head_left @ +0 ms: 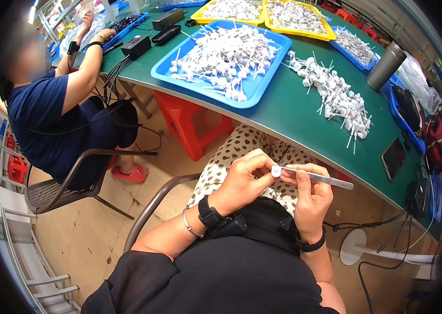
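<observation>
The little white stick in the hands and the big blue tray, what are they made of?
The white stick, held by the left hand and right hand, looks like plastic: a smooth white cap and a pale thin stem. The blue tray looks like moulded plastic too, glossy with rounded rims.

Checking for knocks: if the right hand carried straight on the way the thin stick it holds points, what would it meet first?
Likely the green table's near edge. The right hand holds the white stick pointing right and slightly away; whether it would pass beneath the edge is unclear.
</observation>
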### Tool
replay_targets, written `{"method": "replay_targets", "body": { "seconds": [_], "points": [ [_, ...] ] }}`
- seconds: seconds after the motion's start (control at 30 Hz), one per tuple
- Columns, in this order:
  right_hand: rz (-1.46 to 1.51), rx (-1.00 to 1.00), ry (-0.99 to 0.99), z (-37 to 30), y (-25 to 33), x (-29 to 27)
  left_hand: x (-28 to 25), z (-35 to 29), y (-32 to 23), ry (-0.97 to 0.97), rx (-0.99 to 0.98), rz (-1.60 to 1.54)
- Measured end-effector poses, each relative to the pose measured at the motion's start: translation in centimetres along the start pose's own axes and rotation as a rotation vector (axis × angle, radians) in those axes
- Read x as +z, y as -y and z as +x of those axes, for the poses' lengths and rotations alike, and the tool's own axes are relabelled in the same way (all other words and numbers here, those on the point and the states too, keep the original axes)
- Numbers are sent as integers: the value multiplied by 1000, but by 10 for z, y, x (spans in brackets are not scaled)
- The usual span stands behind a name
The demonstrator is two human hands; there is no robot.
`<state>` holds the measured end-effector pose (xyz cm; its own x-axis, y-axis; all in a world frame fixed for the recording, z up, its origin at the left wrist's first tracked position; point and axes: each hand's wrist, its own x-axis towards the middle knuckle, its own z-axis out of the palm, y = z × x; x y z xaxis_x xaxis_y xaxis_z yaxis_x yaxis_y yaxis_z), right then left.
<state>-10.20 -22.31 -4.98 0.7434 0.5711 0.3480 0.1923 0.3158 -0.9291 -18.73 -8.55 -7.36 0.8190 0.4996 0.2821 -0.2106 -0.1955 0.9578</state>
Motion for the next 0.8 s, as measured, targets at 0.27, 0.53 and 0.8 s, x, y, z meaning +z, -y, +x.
{"method": "replay_targets", "body": {
  "seconds": [0.27,0.53,0.8],
  "points": [
    [-8,-37,9,0,1,-1,-3,-2,5,25,20,54],
    [-142,-113,32,-1,-3,0,-2,-3,6,18,24,52],
    [-162,-95,27,0,1,1,-1,-4,7,7,22,31]
  ]
}}
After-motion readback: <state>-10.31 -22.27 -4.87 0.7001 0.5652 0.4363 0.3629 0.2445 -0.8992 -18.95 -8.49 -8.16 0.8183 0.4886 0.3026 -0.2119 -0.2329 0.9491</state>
